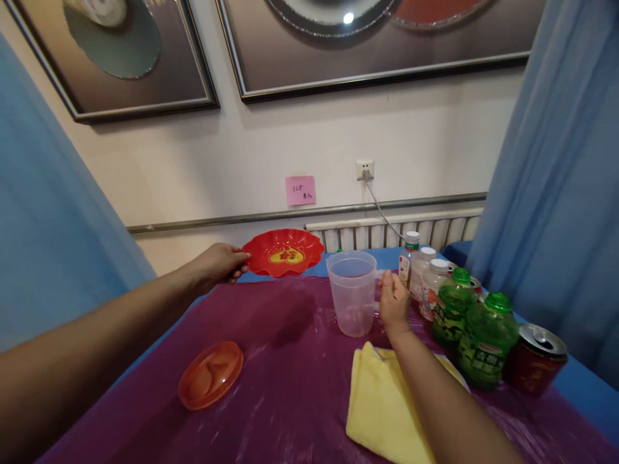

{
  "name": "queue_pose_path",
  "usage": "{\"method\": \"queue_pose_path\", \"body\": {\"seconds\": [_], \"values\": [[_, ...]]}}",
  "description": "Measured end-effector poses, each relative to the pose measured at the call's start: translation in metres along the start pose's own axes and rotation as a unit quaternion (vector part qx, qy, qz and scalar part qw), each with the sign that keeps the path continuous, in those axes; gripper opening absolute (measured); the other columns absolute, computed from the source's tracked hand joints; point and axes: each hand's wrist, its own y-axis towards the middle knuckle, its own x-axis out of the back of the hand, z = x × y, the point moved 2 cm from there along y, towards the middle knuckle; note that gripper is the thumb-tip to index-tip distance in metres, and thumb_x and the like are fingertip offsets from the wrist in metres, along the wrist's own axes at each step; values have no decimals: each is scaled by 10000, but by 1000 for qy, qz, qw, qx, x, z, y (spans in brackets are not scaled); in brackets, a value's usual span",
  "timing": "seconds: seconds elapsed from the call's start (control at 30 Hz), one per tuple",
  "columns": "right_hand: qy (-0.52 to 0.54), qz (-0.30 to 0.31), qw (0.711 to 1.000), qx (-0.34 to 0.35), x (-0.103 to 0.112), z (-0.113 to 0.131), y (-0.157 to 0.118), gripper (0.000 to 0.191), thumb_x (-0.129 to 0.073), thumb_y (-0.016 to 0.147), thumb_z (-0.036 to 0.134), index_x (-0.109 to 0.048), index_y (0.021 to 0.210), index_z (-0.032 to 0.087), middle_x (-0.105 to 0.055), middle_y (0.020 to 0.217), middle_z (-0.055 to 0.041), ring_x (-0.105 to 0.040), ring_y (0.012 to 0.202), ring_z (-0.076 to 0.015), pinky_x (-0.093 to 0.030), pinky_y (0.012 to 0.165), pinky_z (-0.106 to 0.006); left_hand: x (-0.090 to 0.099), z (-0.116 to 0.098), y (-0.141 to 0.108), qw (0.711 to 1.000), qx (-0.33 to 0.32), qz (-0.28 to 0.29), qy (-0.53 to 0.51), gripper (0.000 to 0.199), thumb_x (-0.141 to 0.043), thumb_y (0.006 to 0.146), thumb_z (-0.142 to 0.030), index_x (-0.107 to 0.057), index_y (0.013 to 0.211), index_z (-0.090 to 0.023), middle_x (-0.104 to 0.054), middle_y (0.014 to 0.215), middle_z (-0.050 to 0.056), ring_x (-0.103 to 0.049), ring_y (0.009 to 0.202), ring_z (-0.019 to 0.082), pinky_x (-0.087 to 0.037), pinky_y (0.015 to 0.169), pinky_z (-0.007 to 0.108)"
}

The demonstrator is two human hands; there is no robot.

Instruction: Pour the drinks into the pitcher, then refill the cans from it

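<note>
My left hand (226,263) pinches the left rim of a red scalloped plate (261,248) with a yellow print in its middle. The plate is held up over the far edge of the table. To its right, a clear plastic measuring jug (354,296) stands upright, and my right hand (394,299) is wrapped round its handle. Below my right forearm lies a folded yellow cloth (382,406). A small orange divided dish (211,376) rests on the purple plastic sheet, nearer to me on the left.
Along the right side stand a green bottle (488,348), another green bottle (452,306), several smaller white-capped bottles (432,287) and a red can (536,361). Purple sheeting (290,399) covers the table. Blue curtains (561,193) hang at both sides; a radiator (435,225) is behind.
</note>
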Motion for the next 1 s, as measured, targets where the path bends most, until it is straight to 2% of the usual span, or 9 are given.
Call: {"method": "queue_pose_path", "body": {"seconds": [0.27, 0.5, 0.87, 1.0], "values": [[-1, 0, 1000, -2, -3, -1, 0, 536, -351, 977, 674, -480, 681, 246, -560, 608, -6, -462, 608, -170, -342, 621, -293, -23, -33, 17, 998, -15, 45, 42, 241, -643, 829, -264, -563, 619, -177, -517, 504, -20, -408, 414, 92, -332, 439, 227], [5, 3, 1000, 3, -5, 1, 0, 517, -352, 986, 653, -472, 691, 246, -549, 614, 4, -459, 606, -166, -339, 623, -290, -44, -54, 15, 995, -34, 70, 61, 255, -644, 820, -224, -563, 582, -181, -528, 511, -13, -412, 419, 100, -324, 446, 242], [10, 7, 1000, 7, -5, 2, 0, 516, -360, 995, 639, -491, 701, 235, -543, 627, 13, -448, 608, -158, -330, 629, -287, -50, -73, 21, 986, -88, 81, 116, 247, -605, 825, -214, -560, 587, -170, -523, 503, -12, -421, 415, 93, -337, 443, 243], [12, 7, 1000, 7, -5, 1, -1, 520, -358, 997, 642, -486, 699, 235, -538, 621, 18, -441, 601, -155, -327, 623, -285, -51, -82, 20, 983, -84, 88, 140, 179, -587, 825, -195, -596, 648, -169, -501, 487, -33, -414, 418, 92, -347, 440, 228]]}}
